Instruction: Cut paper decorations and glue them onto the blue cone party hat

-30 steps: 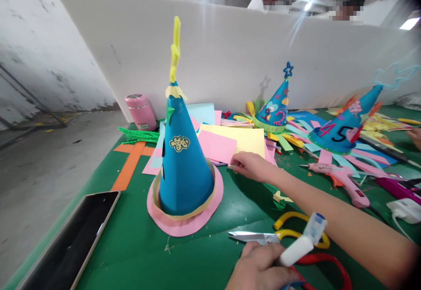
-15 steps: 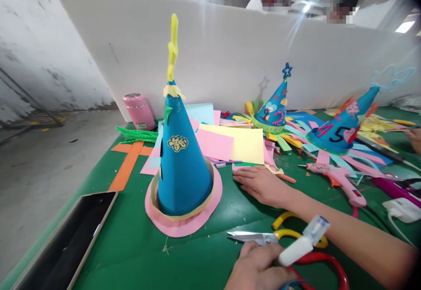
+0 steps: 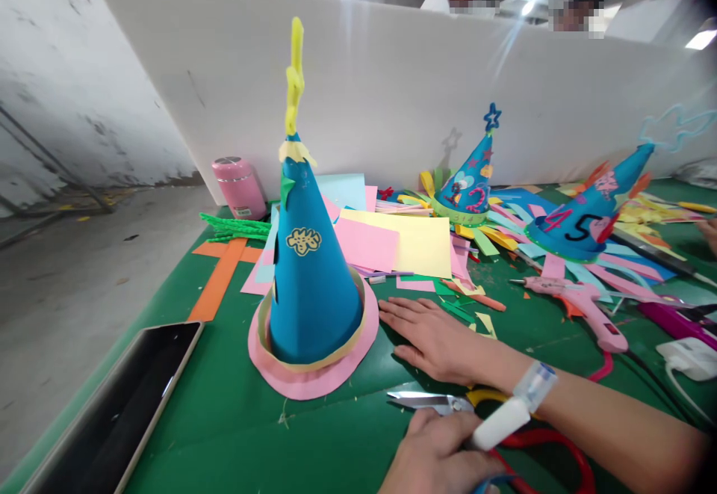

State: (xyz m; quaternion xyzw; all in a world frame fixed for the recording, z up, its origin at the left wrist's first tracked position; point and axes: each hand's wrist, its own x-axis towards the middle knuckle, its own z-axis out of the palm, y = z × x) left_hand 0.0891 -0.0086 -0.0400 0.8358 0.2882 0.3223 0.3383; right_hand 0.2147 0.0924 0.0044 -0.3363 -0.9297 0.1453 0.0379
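A blue paper cone hat with a pink brim and a yellow pipe-cleaner top stands upright in front of me. My right hand lies palm down on the table with fingers stretched out, the tips close to the brim; whether they touch it I cannot tell. At the bottom, my left hand is closed around a small white tube with a clear cap, which points up and right. Scissors with yellow handles lie just beyond that hand. Red scissor handles show beside it, partly covered.
A phone lies at the left edge. Behind are a pink flask, green pipe cleaners, coloured paper and two decorated hats, one star-topped. A pink glue gun with its cable lies right. A white board stands behind.
My right hand has slid left and toward me, from the paper scraps to beside the hat's brim, uncovering green and pink scraps. My left hand stays nearly in place with the tube.
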